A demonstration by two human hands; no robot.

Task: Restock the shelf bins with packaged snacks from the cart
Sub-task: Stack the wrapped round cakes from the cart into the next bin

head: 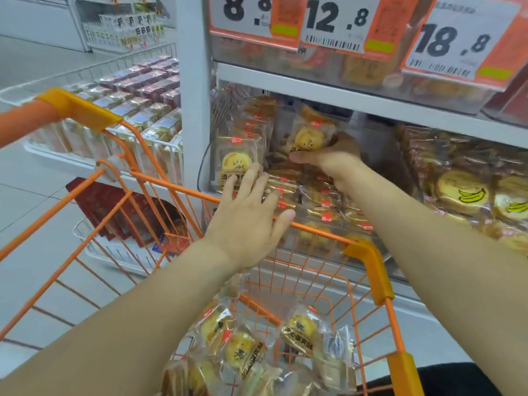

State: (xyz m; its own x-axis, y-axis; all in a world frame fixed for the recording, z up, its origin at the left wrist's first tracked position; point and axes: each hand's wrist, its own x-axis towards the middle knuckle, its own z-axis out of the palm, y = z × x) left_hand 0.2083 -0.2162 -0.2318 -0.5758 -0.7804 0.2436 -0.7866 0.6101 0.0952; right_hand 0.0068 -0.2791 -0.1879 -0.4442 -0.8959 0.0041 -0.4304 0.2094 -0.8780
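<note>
An orange wire cart [368, 264] stands against the shelf, with several clear-wrapped yolk pastries [237, 347] lying in its bottom. In the clear shelf bin [204, 178] behind the cart, more of the same packets stand upright in a row at the left. My right hand [331, 158] is inside the bin and grips one pastry packet [310, 137] upright. My left hand [251, 212] reaches over the cart rim with its fingers spread, the fingertips touching the front standing packet [235, 161].
Price signs [454, 41] hang on the upper shelf. A neighbouring bin at the right holds banana-printed cakes [463, 192]. Left of the shelf post, a white wire basket [128, 110] holds boxed goods, and red packets [125, 212] sit in a lower basket.
</note>
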